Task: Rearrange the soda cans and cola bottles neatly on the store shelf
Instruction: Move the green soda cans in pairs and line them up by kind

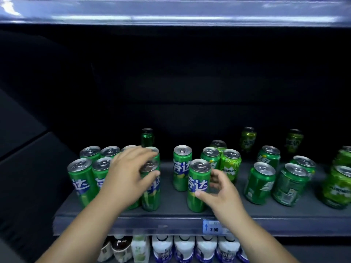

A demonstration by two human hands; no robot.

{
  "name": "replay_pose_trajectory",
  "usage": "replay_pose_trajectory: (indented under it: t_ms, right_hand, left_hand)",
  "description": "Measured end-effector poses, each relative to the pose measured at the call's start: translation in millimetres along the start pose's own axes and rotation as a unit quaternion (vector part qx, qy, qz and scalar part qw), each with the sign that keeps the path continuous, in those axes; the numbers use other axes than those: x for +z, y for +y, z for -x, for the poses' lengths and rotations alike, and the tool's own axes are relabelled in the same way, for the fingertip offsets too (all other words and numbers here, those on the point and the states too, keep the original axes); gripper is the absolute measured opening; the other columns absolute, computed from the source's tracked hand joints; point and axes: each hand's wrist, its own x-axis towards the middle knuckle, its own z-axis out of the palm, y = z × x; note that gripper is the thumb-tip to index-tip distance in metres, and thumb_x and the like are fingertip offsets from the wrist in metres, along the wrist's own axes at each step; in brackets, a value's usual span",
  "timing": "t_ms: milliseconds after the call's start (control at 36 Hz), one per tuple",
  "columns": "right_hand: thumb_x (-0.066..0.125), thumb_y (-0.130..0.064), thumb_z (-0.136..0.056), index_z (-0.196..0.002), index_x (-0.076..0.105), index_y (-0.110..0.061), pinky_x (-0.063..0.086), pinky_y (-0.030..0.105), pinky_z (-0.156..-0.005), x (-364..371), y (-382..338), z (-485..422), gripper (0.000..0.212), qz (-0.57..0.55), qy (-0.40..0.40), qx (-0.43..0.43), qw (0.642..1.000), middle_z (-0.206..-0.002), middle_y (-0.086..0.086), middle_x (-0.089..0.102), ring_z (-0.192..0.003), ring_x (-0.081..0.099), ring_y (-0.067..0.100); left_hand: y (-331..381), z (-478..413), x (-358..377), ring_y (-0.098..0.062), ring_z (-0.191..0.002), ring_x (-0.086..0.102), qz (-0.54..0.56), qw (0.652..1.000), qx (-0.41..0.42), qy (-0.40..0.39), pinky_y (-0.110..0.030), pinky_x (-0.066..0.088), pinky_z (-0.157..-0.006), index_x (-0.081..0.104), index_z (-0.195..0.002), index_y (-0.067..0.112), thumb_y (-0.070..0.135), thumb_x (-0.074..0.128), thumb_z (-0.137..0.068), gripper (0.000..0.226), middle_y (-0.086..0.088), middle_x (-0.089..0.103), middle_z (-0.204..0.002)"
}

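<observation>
The shelf [237, 207] fills our view, dark behind, with green cans standing all along it. On its left the tall cans form a tight block [83, 179], two rows deep and touching. On the right the short cans [260, 183] stand scattered and well apart, some turned label-away, with three more cans far back in the dark. We see no cola bottles on this level. The bottles [183, 247] below have white labels and we cannot tell what they are.

Our left grip [125, 173] lies over the right end of the block. Its thumb is on the side of the end can [151, 194] and its fingers are draped past that can's top, so it pinches the can at the rim. Motion blur makes the fingertips unclear.

Our right grip [222, 192] holds the loose can [197, 185], a tall one standing upright near the front edge, apart from the block. The thumb presses the label and the curled fingers wrap the far side. A second tall can [181, 168] stands just behind it, alone.

We judge the step in hand to be closing up the tall cans: steadying the block while the loose can is brought across to join it. The next move calls for sliding or lifting that can left across the gap, setting it flush beside the end can with its label forward, without knocking the front row over. The second can would follow. The price tag [213, 227] reads 2.50.
</observation>
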Motion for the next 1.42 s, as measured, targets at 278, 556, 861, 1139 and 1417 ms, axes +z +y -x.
replay_pose_trajectory:
  t_ms: [278, 556, 861, 1139, 1417]
  right_hand:
    - [0.078, -0.013, -0.085, -0.119, 0.051, -0.043, 0.044, 0.0, -0.077, 37, 2, -1, 0.053, 0.011, -0.05, -0.004, 0.999, -0.123, -0.025, 0.059, -0.11, 0.053, -0.013]
    - [0.068, -0.01, -0.092, -0.138, 0.049, -0.034, 0.048, 0.01, -0.092, 71, 11, -4, 0.056, 0.008, -0.074, -0.033, 0.997, -0.131, -0.017, 0.062, -0.12, 0.056, -0.009]
    - [0.07, -0.01, -0.09, -0.125, 0.05, -0.041, 0.05, 0.013, -0.094, 51, 1, -15, 0.05, -0.054, 0.017, -0.058, 0.997, -0.127, -0.018, 0.059, -0.117, 0.058, -0.004]
    - [0.064, 0.002, -0.091, -0.13, 0.052, -0.048, 0.046, 0.026, -0.108, 31, -10, -70, 0.064, 0.047, -0.03, -0.12, 0.991, -0.141, -0.012, 0.054, -0.13, 0.051, -0.001]
    - [0.073, 0.008, -0.082, -0.092, 0.073, -0.037, 0.051, 0.036, -0.103, 35, -9, -95, 0.047, -0.022, -0.072, -0.09, 0.993, -0.111, -0.009, 0.072, -0.109, 0.067, 0.01]
  left_hand:
    - [-15, 32, 14, -0.011, -0.121, 0.053, 0.049, 0.999, -0.002, 0.012, -0.048, 0.03, -0.113, 0.06, -0.124, 0.041, 0.062, 0.061, -0.072, 0.056, 0.022, 0.059, -0.126]
    - [-16, 36, 12, -0.011, -0.127, 0.047, 0.017, 1.0, 0.005, -0.009, -0.048, 0.025, -0.116, 0.054, -0.131, 0.041, 0.056, 0.077, -0.069, 0.067, 0.019, 0.055, -0.133]
    - [9, 27, 14, -0.019, -0.133, 0.042, -0.026, 0.999, 0.047, 0.005, -0.057, 0.018, -0.117, 0.045, -0.137, 0.042, 0.065, 0.051, -0.079, 0.063, 0.013, 0.052, -0.138]
    - [16, 23, 28, -0.012, -0.12, 0.054, 0.008, 0.999, 0.048, 0.016, -0.032, 0.02, -0.108, 0.062, -0.126, 0.04, 0.044, 0.072, -0.076, 0.052, 0.017, 0.06, -0.13]
    - [16, 23, 34, -0.013, -0.118, 0.055, -0.005, 0.999, 0.033, 0.026, -0.029, 0.019, -0.108, 0.063, -0.124, 0.04, 0.044, 0.075, -0.073, 0.052, 0.018, 0.061, -0.128]
